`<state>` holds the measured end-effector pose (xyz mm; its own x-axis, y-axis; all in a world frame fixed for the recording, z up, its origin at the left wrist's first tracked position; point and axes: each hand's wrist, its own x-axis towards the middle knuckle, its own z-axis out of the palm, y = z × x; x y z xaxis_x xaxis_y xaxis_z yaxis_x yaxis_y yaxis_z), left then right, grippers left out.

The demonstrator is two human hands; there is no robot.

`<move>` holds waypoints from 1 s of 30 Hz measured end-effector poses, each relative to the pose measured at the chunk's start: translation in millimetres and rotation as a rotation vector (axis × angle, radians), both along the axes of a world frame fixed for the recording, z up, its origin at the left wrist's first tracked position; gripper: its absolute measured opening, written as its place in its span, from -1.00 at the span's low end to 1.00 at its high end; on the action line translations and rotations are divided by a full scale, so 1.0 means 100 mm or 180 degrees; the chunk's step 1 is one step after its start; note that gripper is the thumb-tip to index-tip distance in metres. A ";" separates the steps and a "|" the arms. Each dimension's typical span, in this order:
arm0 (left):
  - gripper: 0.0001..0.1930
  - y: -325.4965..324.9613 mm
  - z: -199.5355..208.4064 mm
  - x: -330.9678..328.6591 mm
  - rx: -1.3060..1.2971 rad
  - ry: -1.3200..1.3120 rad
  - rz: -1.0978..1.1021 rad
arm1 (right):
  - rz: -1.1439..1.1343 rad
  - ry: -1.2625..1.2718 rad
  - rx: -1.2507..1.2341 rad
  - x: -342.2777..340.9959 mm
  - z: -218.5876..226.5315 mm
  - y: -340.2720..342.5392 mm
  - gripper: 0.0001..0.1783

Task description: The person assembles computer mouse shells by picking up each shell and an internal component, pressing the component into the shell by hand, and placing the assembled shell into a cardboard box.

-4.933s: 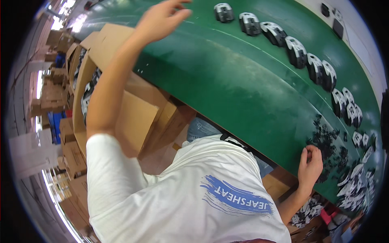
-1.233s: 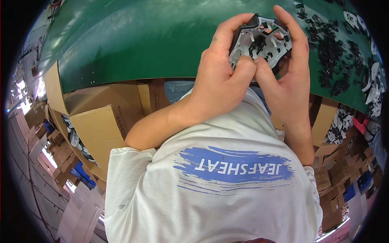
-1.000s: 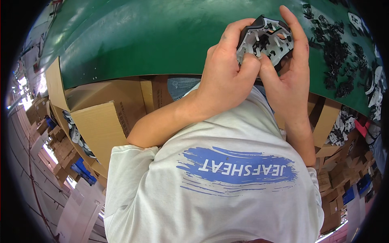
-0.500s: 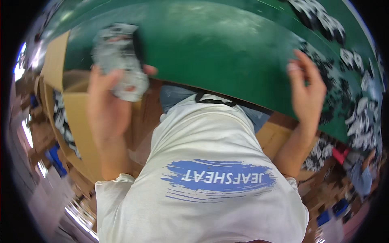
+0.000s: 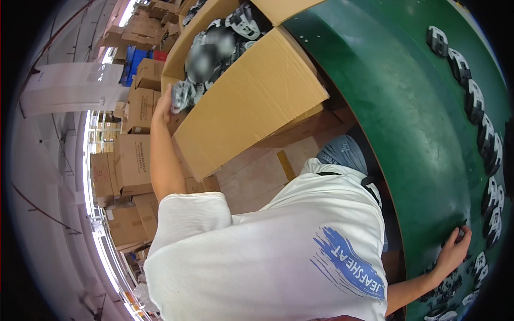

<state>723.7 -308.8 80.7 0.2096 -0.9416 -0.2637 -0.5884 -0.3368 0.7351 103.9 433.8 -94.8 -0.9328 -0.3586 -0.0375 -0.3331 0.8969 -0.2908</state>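
My left hand (image 5: 164,108) is at the near left edge of an open cardboard box (image 5: 251,96). It is closed on a grey-and-white plastic shell (image 5: 182,97), with most of its fingers hidden behind the shell. Similar black-and-white plastic shells (image 5: 243,24) lie heaped in the box, some blurred. Over the green table (image 5: 417,155) at the right, my right hand (image 5: 454,251) has its thumb and fingers pinched together. A dark bit shows at its fingertips, too small to name. Small black parts (image 5: 447,286) are piled just below that hand.
A line of black-and-white shells (image 5: 474,101) runs along the table's far right side. Stacked cardboard boxes (image 5: 134,160) and a blue crate (image 5: 135,61) stand on the left. A box flap (image 5: 294,8) leans by the table's edge.
My view has swung left toward the box. My left hand has carried the shell from above the table edge to the box. My right hand, open before, is now pinched near the small parts.
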 end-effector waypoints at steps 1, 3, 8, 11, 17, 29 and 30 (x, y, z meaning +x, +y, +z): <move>-0.40 -0.05 -0.04 0.09 0.0440 -0.0201 -0.0080 | -0.0049 0.0017 0.0018 0.02 0.01 -0.03 -0.64; -0.37 -0.08 -0.26 -0.19 0.0542 -0.0799 -0.0204 | -0.0232 -0.0081 -0.0412 0.15 0.17 -0.06 -0.73; -0.51 -0.75 0.46 -0.63 -0.2042 -0.2521 -0.1868 | -0.0325 -0.0103 -0.1617 0.35 0.14 -0.52 -0.77; -0.58 0.18 0.30 -2.73 -0.2140 -0.0264 -0.2501 | -0.0290 0.0070 -0.1736 0.50 0.31 -0.61 -0.74; -0.55 1.76 -0.41 -6.15 -0.2470 -0.1059 -0.5052 | -0.0828 0.0119 -0.1445 0.71 0.49 -0.58 -0.73; -0.47 1.47 -1.54 -7.74 0.0610 0.0994 -0.3366 | -0.1117 -0.0033 -0.2516 1.35 0.20 -0.22 -0.72; -0.60 1.62 -1.42 -7.64 0.0838 0.1795 -0.2965 | -0.1349 -0.0121 -0.3035 1.37 0.15 -0.23 -0.68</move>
